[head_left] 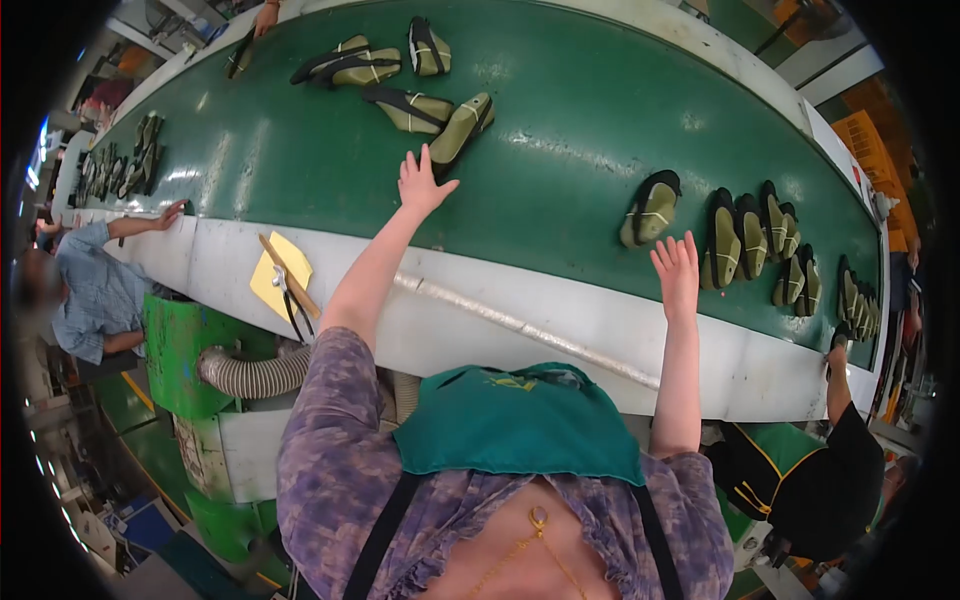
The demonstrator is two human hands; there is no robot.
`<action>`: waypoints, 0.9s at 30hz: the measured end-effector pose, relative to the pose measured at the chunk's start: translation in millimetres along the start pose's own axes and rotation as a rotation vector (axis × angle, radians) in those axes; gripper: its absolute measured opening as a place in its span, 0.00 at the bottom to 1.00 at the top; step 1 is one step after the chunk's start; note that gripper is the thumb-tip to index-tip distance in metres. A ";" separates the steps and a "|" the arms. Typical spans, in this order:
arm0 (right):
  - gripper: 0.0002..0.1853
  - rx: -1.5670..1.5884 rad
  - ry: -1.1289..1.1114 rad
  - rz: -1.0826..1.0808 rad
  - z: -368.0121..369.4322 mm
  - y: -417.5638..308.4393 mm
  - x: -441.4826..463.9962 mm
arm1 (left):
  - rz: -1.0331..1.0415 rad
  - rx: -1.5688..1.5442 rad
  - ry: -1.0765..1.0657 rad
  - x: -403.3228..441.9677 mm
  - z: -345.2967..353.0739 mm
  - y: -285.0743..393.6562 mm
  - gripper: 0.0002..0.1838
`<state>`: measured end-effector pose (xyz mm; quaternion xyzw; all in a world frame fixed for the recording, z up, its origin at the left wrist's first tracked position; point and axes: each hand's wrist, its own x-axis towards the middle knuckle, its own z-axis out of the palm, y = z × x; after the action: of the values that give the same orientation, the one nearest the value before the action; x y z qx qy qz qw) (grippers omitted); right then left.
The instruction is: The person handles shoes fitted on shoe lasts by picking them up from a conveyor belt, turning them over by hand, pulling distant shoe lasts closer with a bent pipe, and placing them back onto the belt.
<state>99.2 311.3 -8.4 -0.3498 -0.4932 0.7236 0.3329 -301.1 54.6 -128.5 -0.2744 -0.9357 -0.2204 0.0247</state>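
Observation:
Over the green belt, my left hand (424,186) reaches forward with its fingers spread, holding nothing. Its fingertips are just below an olive shoe upper with a dark edge (463,132); whether they touch it I cannot tell. Another olive upper (412,108) lies beside that one. Further off are a pair (350,62) and a single one (429,48). My right hand (677,268) is raised, fingers extended and empty, near the belt's front edge. Just beyond it lies an olive upper (652,208). Several more uppers (737,238) rest to its right.
Pincers (283,282) and a wooden-looking tool lie on yellow sheets (268,290) on the white ledge (345,262). A co-worker in blue (95,285) is at left, another in black (825,490) at right. A further person's hand (266,18) shows at the far edge.

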 end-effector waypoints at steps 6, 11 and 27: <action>0.34 -0.235 -0.082 0.107 1.7 13.3 -39.1 | 0.065 0.035 -0.221 45.6 14.1 -6.9 0.56; 0.34 -0.276 -0.229 0.233 0.7 40.5 -61.5 | 0.067 -0.612 -0.340 13.3 -29.3 26.1 0.42; 0.39 0.011 -0.421 0.015 67.6 39.3 -87.7 | 0.201 -1.202 -1.142 -157.6 -67.9 113.5 0.48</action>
<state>84.2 194.8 -11.9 -0.1925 -0.5451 0.7860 0.2190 -113.0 31.9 -48.3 -0.3926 -0.4981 -0.5059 -0.5846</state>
